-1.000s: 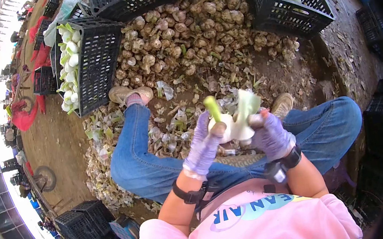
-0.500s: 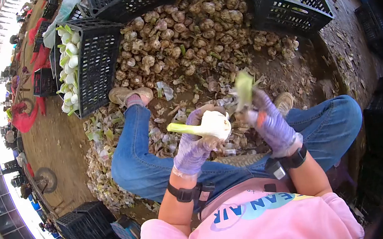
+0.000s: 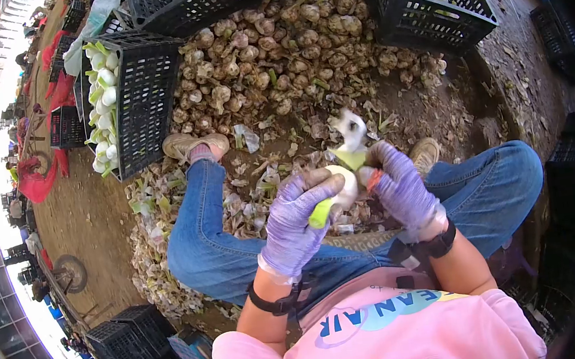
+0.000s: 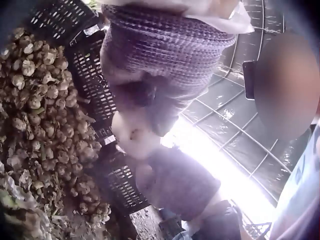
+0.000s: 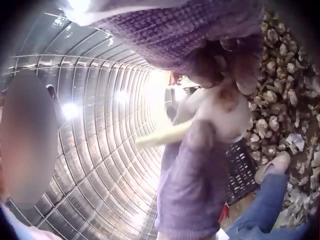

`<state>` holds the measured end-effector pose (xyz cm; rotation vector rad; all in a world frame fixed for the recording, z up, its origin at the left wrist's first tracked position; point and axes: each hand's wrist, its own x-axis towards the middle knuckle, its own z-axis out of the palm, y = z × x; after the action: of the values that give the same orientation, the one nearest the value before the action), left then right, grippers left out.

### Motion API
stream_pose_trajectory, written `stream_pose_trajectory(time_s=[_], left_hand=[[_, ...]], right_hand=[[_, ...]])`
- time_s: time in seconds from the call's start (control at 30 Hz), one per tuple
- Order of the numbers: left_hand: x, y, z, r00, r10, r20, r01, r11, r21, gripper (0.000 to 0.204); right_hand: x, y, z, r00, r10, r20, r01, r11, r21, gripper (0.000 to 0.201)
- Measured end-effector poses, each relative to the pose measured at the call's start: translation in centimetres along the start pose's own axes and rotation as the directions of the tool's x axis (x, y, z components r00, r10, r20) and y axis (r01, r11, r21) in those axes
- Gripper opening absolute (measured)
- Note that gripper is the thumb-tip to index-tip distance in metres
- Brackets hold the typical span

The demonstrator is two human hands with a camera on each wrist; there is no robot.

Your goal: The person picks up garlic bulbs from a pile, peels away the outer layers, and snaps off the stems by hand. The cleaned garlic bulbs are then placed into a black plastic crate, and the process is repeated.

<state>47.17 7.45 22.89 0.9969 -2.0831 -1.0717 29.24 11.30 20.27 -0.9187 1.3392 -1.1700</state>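
Observation:
In the head view my left hand (image 3: 295,217), in a purple knit glove, grips a white garlic bulb (image 3: 346,185), its cut green stem (image 3: 320,215) pointing down toward my body. My gloved right hand (image 3: 403,187) is close against the bulb's other side, an orange band on one finger. At its fingertips a strip of garlic skin (image 3: 350,133), white with a green part, sticks up past the bulb. The right wrist view shows the bulb's brownish root end (image 5: 229,100) beside the right fingers. My left thumb (image 5: 200,135) presses on the bulb there.
A heap of unpeeled garlic (image 3: 273,53) lies ahead, with peelings (image 3: 167,243) scattered around my legs. Black crates of white bulbs stand left (image 3: 144,103) and right (image 3: 436,17); another black crate (image 3: 225,2) is at the back.
My right hand pulled a strip of skin away from the bulb, then came back to it. My left hand has turned the bulb, so its stem swung from pointing left to pointing down.

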Motion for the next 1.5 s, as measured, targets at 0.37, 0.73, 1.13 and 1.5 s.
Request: stream_pose_trajectory(time_s=[0.37, 0.73, 1.13, 1.5], left_hand=[[-0.2, -0.3, 0.2, 0.997, -0.073, 0.004, 0.073, 0.993, -0.092, 0.033], [-1.2, -3.9, 0.6, 0.789, -0.614, -0.008, 0.044, 0.071, -0.997, 0.041], [-0.6, -4.4, 0.9, 0.767, -0.618, 0.172, 0.179, -0.051, -0.983, 0.041], [-0.2, -5.4, 0.2, 0.750, -0.654, 0.096, 0.234, 0.127, -0.964, 0.035]], right_hand=[[-0.5, -1.1, -0.4, 0.954, -0.207, 0.216, 0.281, 0.871, -0.404, 0.038], [0.5, 1.0, -1.6, 0.934, -0.015, 0.356, -0.274, 0.609, 0.745, 0.028], [0.7, 0.9, 1.6, 0.873, -0.477, 0.100, 0.482, 0.816, -0.319, 0.045], [1.6, 0.6, 0.0, 0.990, -0.076, 0.123, 0.022, 0.922, 0.387, 0.053]])
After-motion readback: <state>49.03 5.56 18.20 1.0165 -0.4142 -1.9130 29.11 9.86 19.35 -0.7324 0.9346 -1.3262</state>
